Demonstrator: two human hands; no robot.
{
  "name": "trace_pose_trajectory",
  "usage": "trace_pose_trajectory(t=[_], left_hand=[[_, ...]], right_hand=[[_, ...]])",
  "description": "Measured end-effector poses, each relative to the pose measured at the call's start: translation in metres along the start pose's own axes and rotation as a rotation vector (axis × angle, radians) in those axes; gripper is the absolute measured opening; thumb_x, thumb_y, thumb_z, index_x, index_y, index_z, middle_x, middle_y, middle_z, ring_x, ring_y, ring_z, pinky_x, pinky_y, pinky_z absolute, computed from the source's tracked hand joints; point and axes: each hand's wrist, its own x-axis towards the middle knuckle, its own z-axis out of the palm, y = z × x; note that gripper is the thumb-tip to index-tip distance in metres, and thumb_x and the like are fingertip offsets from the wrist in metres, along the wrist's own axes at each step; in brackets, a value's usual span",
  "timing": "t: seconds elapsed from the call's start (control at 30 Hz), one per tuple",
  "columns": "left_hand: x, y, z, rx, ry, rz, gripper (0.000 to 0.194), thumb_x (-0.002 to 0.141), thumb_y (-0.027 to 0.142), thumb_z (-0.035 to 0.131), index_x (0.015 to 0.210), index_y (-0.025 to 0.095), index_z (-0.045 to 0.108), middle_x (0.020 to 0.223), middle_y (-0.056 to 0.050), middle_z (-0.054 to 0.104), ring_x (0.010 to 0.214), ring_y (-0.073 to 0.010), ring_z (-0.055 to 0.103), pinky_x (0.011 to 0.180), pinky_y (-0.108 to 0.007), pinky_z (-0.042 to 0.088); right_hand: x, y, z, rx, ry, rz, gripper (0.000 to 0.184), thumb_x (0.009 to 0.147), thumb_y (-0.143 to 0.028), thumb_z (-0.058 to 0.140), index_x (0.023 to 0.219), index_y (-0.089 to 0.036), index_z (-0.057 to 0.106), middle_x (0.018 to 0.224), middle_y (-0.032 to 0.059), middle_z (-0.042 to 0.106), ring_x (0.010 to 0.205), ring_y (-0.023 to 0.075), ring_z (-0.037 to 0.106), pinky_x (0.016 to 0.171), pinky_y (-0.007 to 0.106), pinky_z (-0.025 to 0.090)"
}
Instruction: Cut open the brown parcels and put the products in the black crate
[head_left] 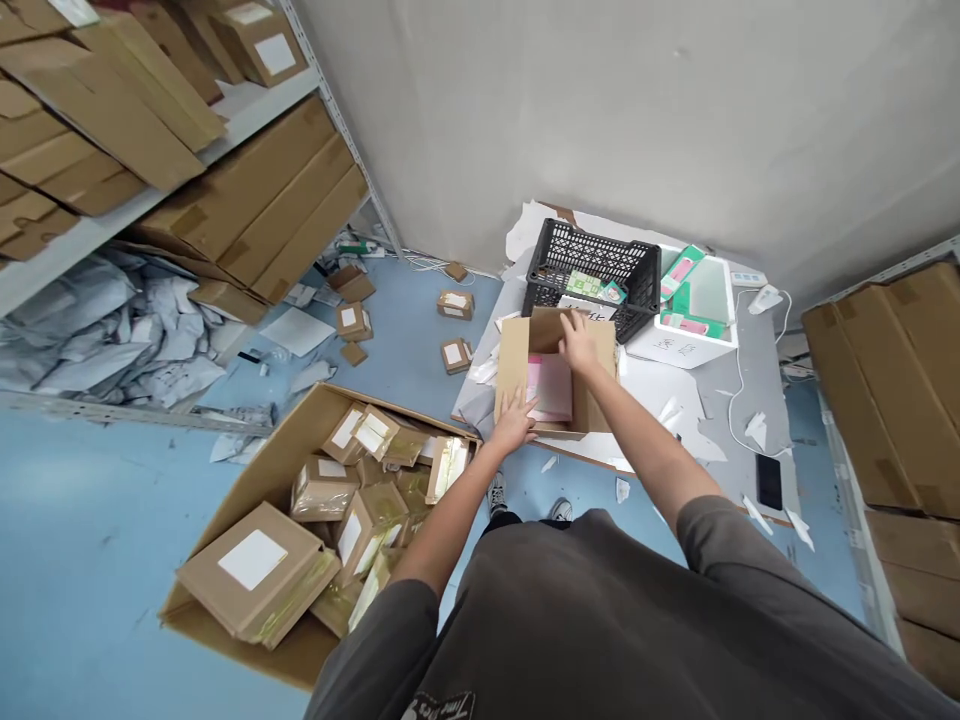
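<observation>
An open cardboard box [581, 434] with raised flaps stands at the near edge of the table. Inside it lies a flat pink package [553, 388]. My left hand [514, 422] rests on the box's near left corner, fingers spread over the flap's edge. At the far right side of the box, my right hand [576, 342] has its fingers bent round the upright flap. Just behind the box is a black plastic crate [600, 245] holding green and white packs. A white bin [679, 345] with green and pink packs stands to its right.
A large carton [225, 530] full of taped, labelled parcels stands on the floor at left. Shelves [247, 110] with boxes and grey mailers rise behind it. A phone [769, 482], a cable and paper scraps lie on the table [720, 400]. Stacked cartons [892, 380] stand at right.
</observation>
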Motion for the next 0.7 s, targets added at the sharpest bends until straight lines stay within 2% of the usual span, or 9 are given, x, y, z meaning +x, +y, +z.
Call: trace_pose_trajectory(t=[0.07,0.13,0.23,0.33,0.4,0.5,0.6,0.7], left_hand=[[0.001,0.001,0.002,-0.003,0.013,0.026,0.01,0.086,0.029,0.082,0.094,0.023,0.082,0.173,-0.005,0.04,0.167,-0.0439,-0.003,0.127,-0.079,-0.001],[-0.001,-0.001,0.003,-0.001,0.029,0.042,0.01,0.086,0.029,0.082,0.093,0.022,0.081,0.173,-0.005,0.041,0.167,-0.0433,0.0,0.128,-0.078,0.001],[-0.006,-0.007,0.004,-0.011,0.045,0.044,0.012,0.088,0.034,0.081,0.094,0.023,0.081,0.172,-0.004,0.042,0.167,-0.0418,0.002,0.131,-0.074,0.001],[-0.009,-0.015,0.004,-0.016,0.039,0.04,0.013,0.09,0.036,0.079,0.096,0.025,0.082,0.172,-0.002,0.042,0.168,-0.0403,0.0,0.132,-0.07,-0.004],[-0.008,-0.018,0.003,-0.019,0.029,0.049,0.011,0.09,0.034,0.079,0.096,0.026,0.083,0.172,-0.001,0.042,0.168,-0.0394,-0.002,0.132,-0.069,-0.008],[-0.005,-0.025,-0.003,-0.02,0.017,0.051,0.012,0.087,0.033,0.081,0.097,0.026,0.083,0.173,-0.002,0.041,0.168,-0.039,-0.002,0.132,-0.069,-0.009],[-0.003,-0.035,-0.015,-0.022,-0.007,0.025,0.015,0.084,0.034,0.084,0.098,0.027,0.084,0.172,-0.003,0.042,0.168,-0.0394,0.0,0.131,-0.07,-0.009],[-0.002,-0.045,-0.026,-0.024,-0.041,0.018,0.014,0.082,0.035,0.087,0.093,0.026,0.084,0.173,-0.004,0.041,0.168,-0.0415,0.001,0.131,-0.072,-0.008]], right_hand=[[0.024,0.014,-0.005,-0.025,-0.029,-0.02,0.085,0.094,-0.028,0.066,0.17,-0.015,0.031,0.181,0.014,0.004,0.165,0.0381,0.003,0.134,0.055,0.012],[0.047,0.019,-0.003,-0.043,-0.133,-0.019,0.095,0.088,-0.031,0.076,0.17,-0.016,0.03,0.18,0.016,0.003,0.165,0.0398,0.002,0.133,0.054,0.014],[0.066,0.015,0.015,-0.082,-0.235,0.02,0.102,0.083,-0.032,0.084,0.168,-0.015,0.031,0.176,0.0231,0.018,0.162,0.0437,0.011,0.13,0.06,0.014],[0.071,0.011,0.035,-0.13,-0.201,0.059,0.094,0.085,-0.03,0.08,0.166,-0.014,0.034,0.169,0.0265,0.032,0.157,0.0445,0.023,0.127,0.068,0.012],[0.069,0.011,0.041,-0.137,-0.195,0.079,0.092,0.086,-0.028,0.078,0.166,-0.014,0.033,0.169,0.027,0.032,0.157,0.0438,0.024,0.126,0.068,0.011],[0.055,0.009,0.036,-0.125,-0.185,0.077,0.105,0.083,-0.027,0.081,0.17,-0.016,0.024,0.177,0.0252,0.017,0.162,0.0444,0.008,0.127,0.069,0.007],[0.016,-0.002,0.028,-0.083,-0.102,0.029,0.107,0.085,-0.026,0.077,0.173,-0.013,0.016,0.181,0.0217,0.001,0.165,0.0422,-0.007,0.13,0.065,0.003],[-0.038,-0.019,0.031,0.026,-0.125,0.062,0.093,0.091,-0.026,0.068,0.171,-0.009,0.024,0.181,0.02,0.009,0.167,0.0366,0.0,0.134,0.056,0.005]])
